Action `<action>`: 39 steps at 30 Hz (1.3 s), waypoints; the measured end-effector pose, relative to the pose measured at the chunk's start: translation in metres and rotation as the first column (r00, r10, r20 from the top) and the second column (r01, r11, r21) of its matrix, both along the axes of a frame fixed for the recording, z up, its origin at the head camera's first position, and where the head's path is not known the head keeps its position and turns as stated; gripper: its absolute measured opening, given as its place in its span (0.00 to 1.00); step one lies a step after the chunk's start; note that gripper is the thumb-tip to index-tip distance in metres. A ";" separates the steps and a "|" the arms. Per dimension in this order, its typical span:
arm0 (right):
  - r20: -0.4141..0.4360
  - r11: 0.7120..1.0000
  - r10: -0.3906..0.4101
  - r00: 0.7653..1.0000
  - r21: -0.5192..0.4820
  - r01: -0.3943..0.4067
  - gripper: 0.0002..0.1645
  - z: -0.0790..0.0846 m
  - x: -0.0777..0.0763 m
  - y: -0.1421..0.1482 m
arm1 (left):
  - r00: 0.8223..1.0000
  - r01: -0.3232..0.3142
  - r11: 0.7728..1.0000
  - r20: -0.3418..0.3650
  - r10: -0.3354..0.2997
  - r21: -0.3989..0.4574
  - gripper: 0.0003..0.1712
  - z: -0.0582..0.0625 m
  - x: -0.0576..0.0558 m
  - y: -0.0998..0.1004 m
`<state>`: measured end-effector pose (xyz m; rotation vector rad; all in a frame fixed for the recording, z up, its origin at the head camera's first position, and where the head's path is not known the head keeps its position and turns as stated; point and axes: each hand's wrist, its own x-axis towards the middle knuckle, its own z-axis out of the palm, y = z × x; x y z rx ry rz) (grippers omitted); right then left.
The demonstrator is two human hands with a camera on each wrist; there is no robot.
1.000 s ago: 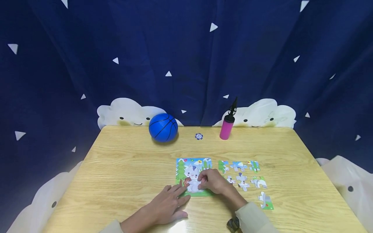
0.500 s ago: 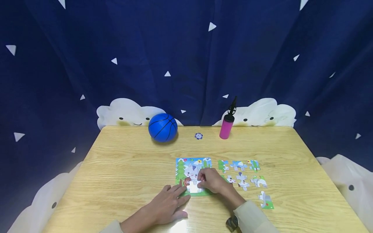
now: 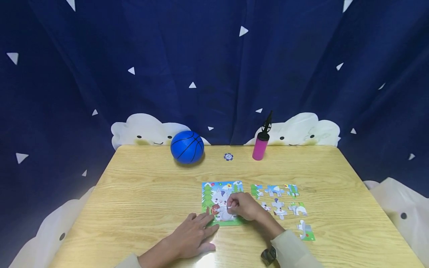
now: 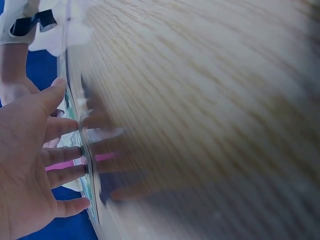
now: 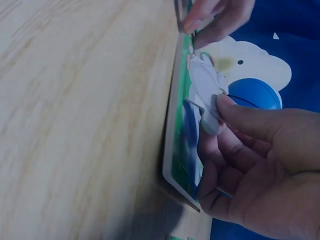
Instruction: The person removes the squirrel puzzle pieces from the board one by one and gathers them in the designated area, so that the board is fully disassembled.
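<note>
A jigsaw puzzle board (image 3: 207,193) with a white cartoon animal and green trees lies flat on the table. My right hand (image 3: 246,206) is over its right part; in the right wrist view, thumb and fingers pinch a white-grey puzzle piece (image 5: 204,82), slightly tilted against the board. Fingers of my left hand (image 3: 191,235) lie extended on the board's lower left corner, and the thumb is off to the side. The left wrist view shows those fingertips (image 4: 75,172) along the board's edge. My right hand hides the board's right side.
Several loose puzzle pieces (image 3: 279,209) lie in rows right of the board, one corner piece (image 3: 305,230) nearest me. Toward the back of the wooden table (image 3: 140,178) are a blue ball (image 3: 187,147), a round chip (image 3: 228,156) and a pink hand pump (image 3: 260,148).
The pinched piece flashed with glare half a second ago and shows its print again now, so its tilt has changed. Both hands stay almost in place.
</note>
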<state>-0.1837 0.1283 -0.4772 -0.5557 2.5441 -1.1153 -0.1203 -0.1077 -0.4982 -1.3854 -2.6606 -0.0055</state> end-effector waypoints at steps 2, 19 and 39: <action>-0.002 1.000 0.010 1.000 -0.023 -0.010 0.04 0.002 0.000 0.005 | 1.000 0.001 1.000 -0.012 -0.001 -0.001 0.33 -0.001 0.000 0.000; -0.043 0.998 -0.039 0.998 -0.041 0.038 0.03 0.009 0.012 0.081 | 1.000 -0.002 1.000 0.003 0.002 0.006 0.33 -0.002 -0.001 -0.001; 0.088 0.994 -0.100 0.991 0.062 0.095 0.04 0.006 0.046 0.149 | 1.000 0.005 1.000 -0.008 -0.004 0.017 0.32 -0.001 0.000 0.000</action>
